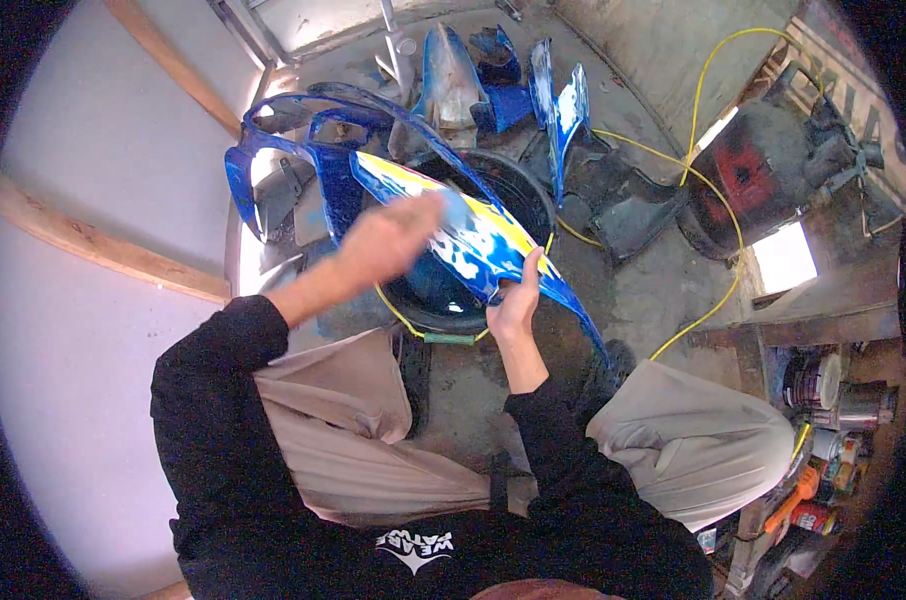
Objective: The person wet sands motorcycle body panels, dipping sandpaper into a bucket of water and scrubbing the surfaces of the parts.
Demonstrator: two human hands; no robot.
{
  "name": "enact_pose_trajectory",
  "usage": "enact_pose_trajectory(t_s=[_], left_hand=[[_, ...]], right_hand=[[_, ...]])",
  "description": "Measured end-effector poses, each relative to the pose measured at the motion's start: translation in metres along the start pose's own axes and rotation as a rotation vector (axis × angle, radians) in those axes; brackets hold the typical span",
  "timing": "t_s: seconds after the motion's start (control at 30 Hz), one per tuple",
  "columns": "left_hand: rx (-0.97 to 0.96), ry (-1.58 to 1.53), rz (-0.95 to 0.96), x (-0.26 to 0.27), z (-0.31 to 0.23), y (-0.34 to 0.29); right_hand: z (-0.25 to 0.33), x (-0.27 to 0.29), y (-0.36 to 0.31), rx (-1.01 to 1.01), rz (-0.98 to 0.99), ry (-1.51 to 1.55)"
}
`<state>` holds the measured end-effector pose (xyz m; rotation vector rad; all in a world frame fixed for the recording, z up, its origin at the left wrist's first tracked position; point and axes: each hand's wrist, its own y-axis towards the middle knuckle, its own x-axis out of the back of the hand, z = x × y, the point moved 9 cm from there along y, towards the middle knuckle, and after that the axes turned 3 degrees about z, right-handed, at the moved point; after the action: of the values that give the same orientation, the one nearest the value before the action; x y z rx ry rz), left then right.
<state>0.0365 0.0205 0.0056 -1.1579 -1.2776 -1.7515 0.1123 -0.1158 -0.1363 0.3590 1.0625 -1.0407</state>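
A blue motorcycle fairing (473,247) with a yellow stripe and worn white patches lies slanted over a black bucket (436,318). My right hand (518,300) grips its lower edge, with the thumb up on the painted face. Over the panel's middle, my left hand (395,236) is smeared by motion, its fingers closed and pressed toward the surface. Under those fingertips shows a blurred grey-blue pad (457,211); its exact kind is too smeared to tell. From the fairing's far left end, a curved blue frame part (235,180) extends.
More blue and white panels (570,110) stand on the floor beyond the bucket. A yellow hose (739,235) loops along the right, near a black and red machine (738,170). Cans (813,382) fill a low shelf at right; a pale wall (103,290) rises at left.
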Motion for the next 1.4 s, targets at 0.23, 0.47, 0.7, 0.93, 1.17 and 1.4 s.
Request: enact_pose_trajectory(t_s=[0.23, 0.47, 0.7, 0.93, 1.17, 1.4], left_hand=[[0.344, -0.044, 0.134, -0.004, 0.073, -0.015], [-0.270, -0.149, 0.068, 0.005, -0.055, 0.002], [0.370, -0.058, 0.097, 0.007, 0.065, -0.012], [-0.148, -0.089, 0.043, 0.006, -0.011, 0.002], [0.076, 0.110, 0.005, -0.001, 0.014, -0.003], [0.005, 0.044, -0.073, 0.006, 0.034, 0.005]], right_hand=[[-0.005, 0.001, 0.000, 0.006, -0.033, -0.013], [-0.008, 0.018, 0.007, 0.077, -0.115, -0.074], [-0.007, 0.016, 0.005, 0.099, -0.129, -0.106], [-0.008, 0.013, 0.002, 0.075, -0.087, -0.112], [-0.003, 0.022, 0.006, 0.124, -0.169, -0.153], [-0.002, 0.014, 0.001, 0.092, -0.098, -0.120]])
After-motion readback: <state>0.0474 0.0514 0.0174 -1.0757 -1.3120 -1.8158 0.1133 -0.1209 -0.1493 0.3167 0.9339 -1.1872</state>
